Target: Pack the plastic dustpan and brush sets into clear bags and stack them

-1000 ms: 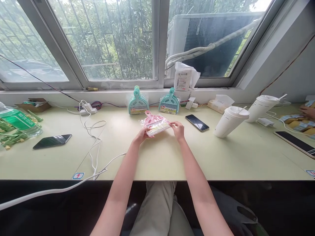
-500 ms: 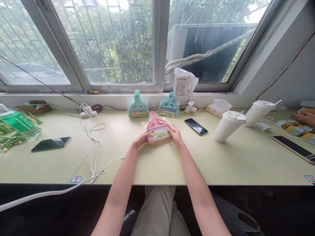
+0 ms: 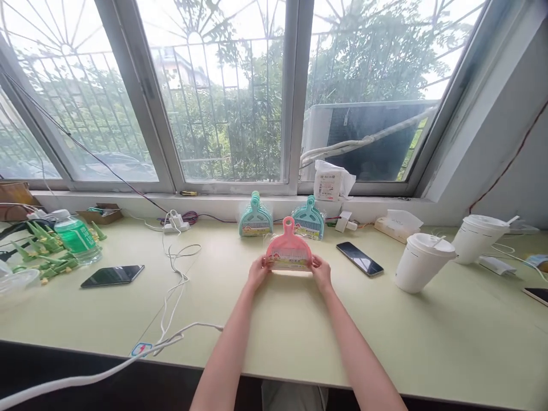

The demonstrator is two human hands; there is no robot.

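Between my two hands stands a pink dustpan and brush set [image 3: 289, 251] in clear plastic wrap, its looped handle pointing up and a printed label across its front. My left hand [image 3: 259, 273] grips its lower left corner, and my right hand [image 3: 321, 272] grips the lower right one. Both hands have their fingers closed on the edges. Just behind it, a stack of green dustpan sets [image 3: 256, 218] leans against the wall below the window. A second green stack [image 3: 309, 220] leans to its right, partly covered by the pink one.
A phone [image 3: 359, 259] and a white lidded cup [image 3: 423, 264] lie to the right, with another cup [image 3: 479, 237] behind. To the left are a white cable [image 3: 177, 265], a second phone [image 3: 112, 275] and a green-labelled bottle [image 3: 77, 238]. A tissue pack [image 3: 398, 225] rests near the wall.
The pink set has been tipped more upright and moved slightly forward, closer to the green stacks. My view has tilted up and turned left, showing more window.
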